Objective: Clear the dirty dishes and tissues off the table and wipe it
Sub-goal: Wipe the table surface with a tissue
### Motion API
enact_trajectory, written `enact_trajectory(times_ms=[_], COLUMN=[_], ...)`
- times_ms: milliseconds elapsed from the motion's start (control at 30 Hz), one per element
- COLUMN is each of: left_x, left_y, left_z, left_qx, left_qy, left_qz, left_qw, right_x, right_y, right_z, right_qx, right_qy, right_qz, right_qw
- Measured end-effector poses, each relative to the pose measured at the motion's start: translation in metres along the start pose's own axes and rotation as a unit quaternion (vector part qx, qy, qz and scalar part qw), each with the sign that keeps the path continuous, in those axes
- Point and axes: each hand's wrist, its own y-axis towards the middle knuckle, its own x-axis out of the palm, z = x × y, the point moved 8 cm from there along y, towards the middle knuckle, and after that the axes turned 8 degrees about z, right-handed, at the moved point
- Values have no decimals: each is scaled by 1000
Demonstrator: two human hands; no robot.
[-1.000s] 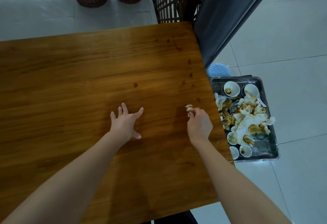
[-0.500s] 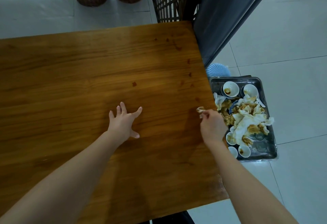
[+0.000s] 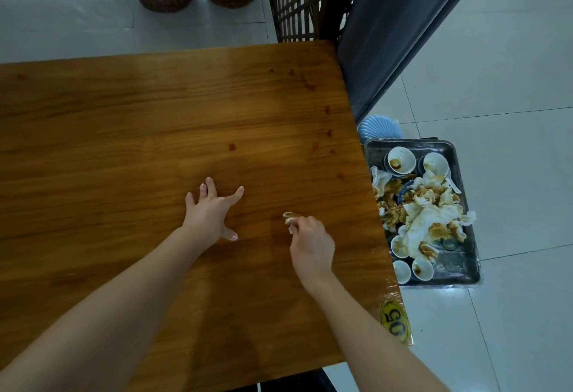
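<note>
Fingers (image 3: 293, 226) of my right hand (image 3: 311, 244) are pinching a stained tissue (image 3: 290, 217) against the table (image 3: 124, 131). Left of them, my left hand (image 3: 212, 212) is pressing flat, fingers splayed. Right of them, a metal tray (image 3: 465, 270) is holding dirty bowls and tissues.

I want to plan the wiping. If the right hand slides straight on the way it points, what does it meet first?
Probably only bare table. The right hand, gripping a tissue, points up-left; the nearest stain seems just off that line.

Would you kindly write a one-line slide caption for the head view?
Right hand wipes the stained wooden table with a soiled tissue; left hand lies flat, dirty dishes fill the tray.
</note>
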Motion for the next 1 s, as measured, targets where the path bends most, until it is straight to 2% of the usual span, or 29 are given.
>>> enact_trajectory(times_ms=[133, 300, 467, 533, 700, 833, 900, 1000], left_x=[0, 2, -2, -5, -6, -5, -4, -3], left_y=[0, 0, -2, -4, -6, -6, -5, -4], left_z=[0, -1, 1, 1, 3, 2, 2, 1], left_qx=[-1, -16, -23, -23, -19, -15, -15, -15], left_qy=[-4, -6, -12, -10, -12, -11, -17, -21], left_qz=[2, -3, -7, -1, -4, -5, -2, -3], left_qw=[1000, 1000, 1000, 1000, 1000, 1000, 1000, 1000], right_x=[-10, -51, -58, -50, -26, -31, -35, -44], right_y=[26, 97, 110, 98, 65, 75, 92, 128], right_z=[10, 73, 83, 70, 36, 30, 34, 48], right_qx=[-20, 131, 169, 148, 18, -60, -55, 27], right_qy=[-21, -19, -21, -10, -13, -45, -48, -29], right_qz=[10, 80, 114, 110, 43, 41, 44, 65], right_qw=[1000, 988, 979, 983, 999, 996, 996, 997])
